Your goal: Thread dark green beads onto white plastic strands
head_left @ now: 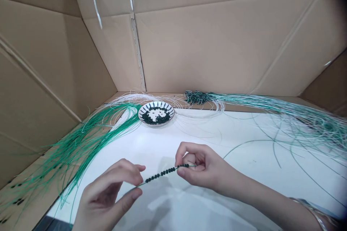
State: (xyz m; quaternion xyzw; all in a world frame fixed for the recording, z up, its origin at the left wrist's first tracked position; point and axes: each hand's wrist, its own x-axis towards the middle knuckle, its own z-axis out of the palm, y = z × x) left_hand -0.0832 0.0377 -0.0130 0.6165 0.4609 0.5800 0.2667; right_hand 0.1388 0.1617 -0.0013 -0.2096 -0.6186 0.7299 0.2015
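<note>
A strand of dark green beads (160,174) on thin cord stretches between my two hands above the white board. My left hand (108,191) holds the strand's left end, with the cord passing between thumb and forefinger. At the other end, my right hand (202,164) pinches the strand between thumb and forefinger, and a few beads show at its fingertips. A bit of cord runs into the right palm, where the curled fingers hide it. Beyond the hands stands a striped plate (156,104) with loose dark beads (162,118) in it.
Green cords (100,137) spread over the left side, with white cords (132,97) behind them. A long bundle of green and white cords (244,100), dark at its left end, lies along the back right. Cardboard walls (217,43) enclose the white board (130,140).
</note>
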